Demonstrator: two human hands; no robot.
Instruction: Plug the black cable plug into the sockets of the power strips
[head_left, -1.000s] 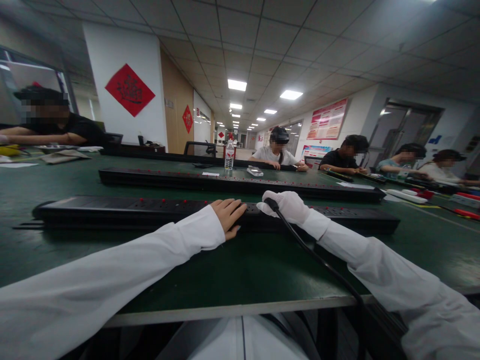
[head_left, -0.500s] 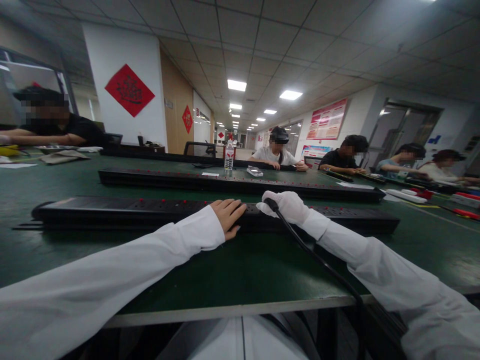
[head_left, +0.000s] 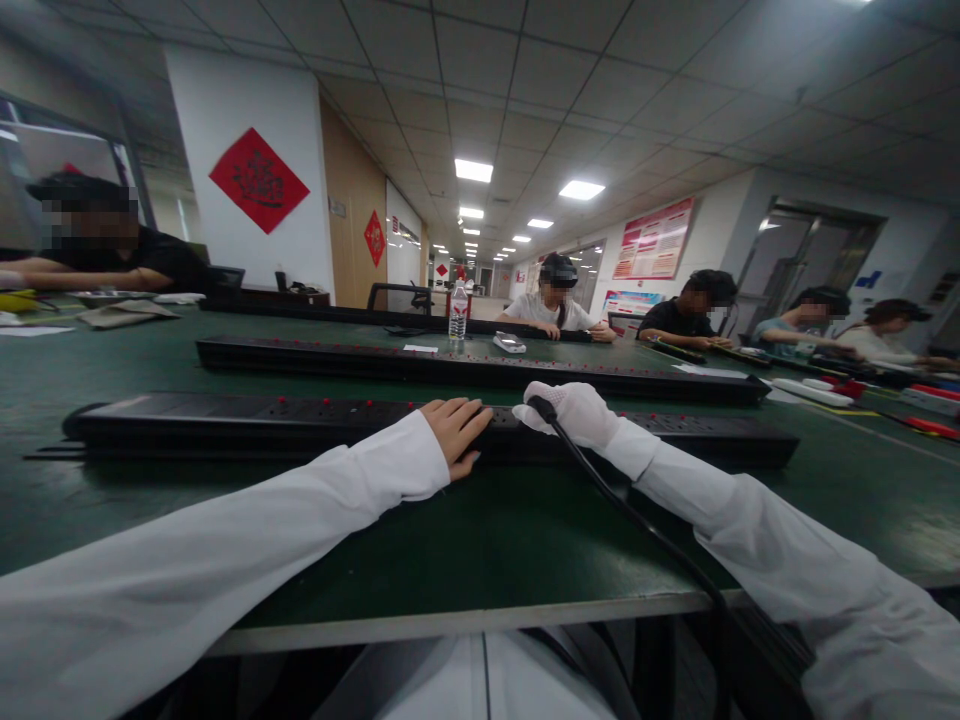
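A long black power strip (head_left: 225,420) with red switches lies across the green table (head_left: 450,540) in front of me. My bare left hand (head_left: 456,430) rests flat on its top and front edge, fingers stretched out. My right hand (head_left: 574,412), in a white glove, is closed round the end of a black cable (head_left: 637,525) right above the strip. The cable runs back over the table edge toward me. What is at the cable's tip is hidden inside the glove.
A second long black power strip (head_left: 480,368) lies parallel farther back, a third (head_left: 375,315) behind it. A water bottle (head_left: 458,310) stands beyond. Several seated people work at the far side and a person at the far left (head_left: 97,250).
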